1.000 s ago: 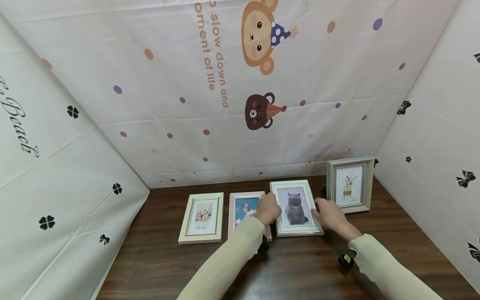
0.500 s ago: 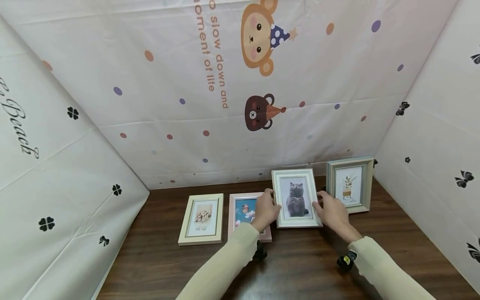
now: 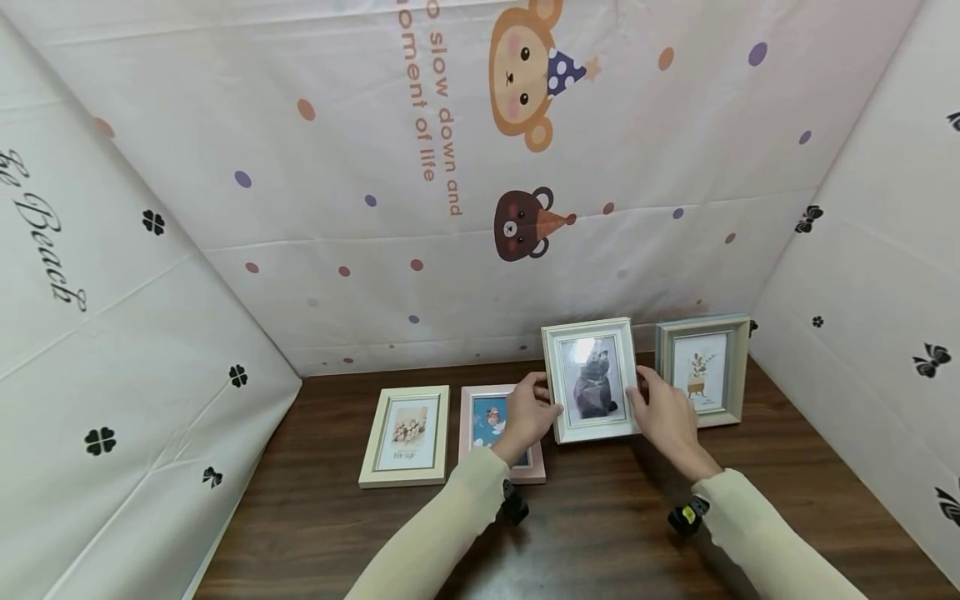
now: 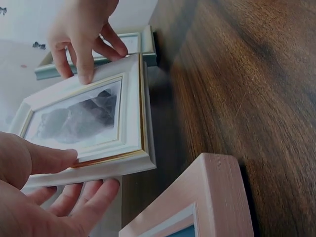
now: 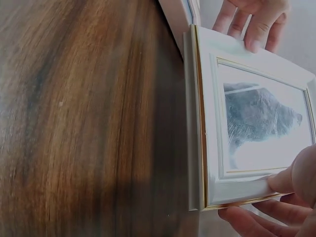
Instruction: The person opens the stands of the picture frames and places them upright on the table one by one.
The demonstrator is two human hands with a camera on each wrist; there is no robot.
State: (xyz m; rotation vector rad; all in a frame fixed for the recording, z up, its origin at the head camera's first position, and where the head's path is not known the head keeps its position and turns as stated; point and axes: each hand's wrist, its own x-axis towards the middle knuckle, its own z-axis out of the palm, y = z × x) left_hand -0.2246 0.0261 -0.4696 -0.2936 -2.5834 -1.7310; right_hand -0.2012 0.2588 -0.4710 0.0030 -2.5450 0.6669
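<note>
Way off to the left of the cat frame [image 3: 588,381] there's a left cloth [image 3: 150,317] with black clovers and some swirly lettering on it. Next over, well left of the cat frame, a cream frame [image 3: 405,437] lies flat on the brown wood tabletop [image 3: 592,525], and between that one and the cat frame there's a pink frame [image 3: 466,417], also flat, its blue picture partly covered by the hand and arm. The left hand [image 3: 527,414] has the cat frame's left edge pinched, thumb on the front and the other fingers tucked behind. The cat frame itself is white with a thin gold line along its side, tipped up with glare on the glass; honestly can't tell if its bottom edge touches the tabletop. Behind it is the back cloth [image 3: 450,275], all dots and cartoon animal heads. The right hand [image 3: 666,419] grips the cat frame's right edge the same way, thumb in front, fingers behind. Just right of the cat frame, partly behind that hand, a pale green plant frame [image 3: 702,371] stands up, and farthest right of it is the right cloth [image 3: 862,275] with black bows.
</note>
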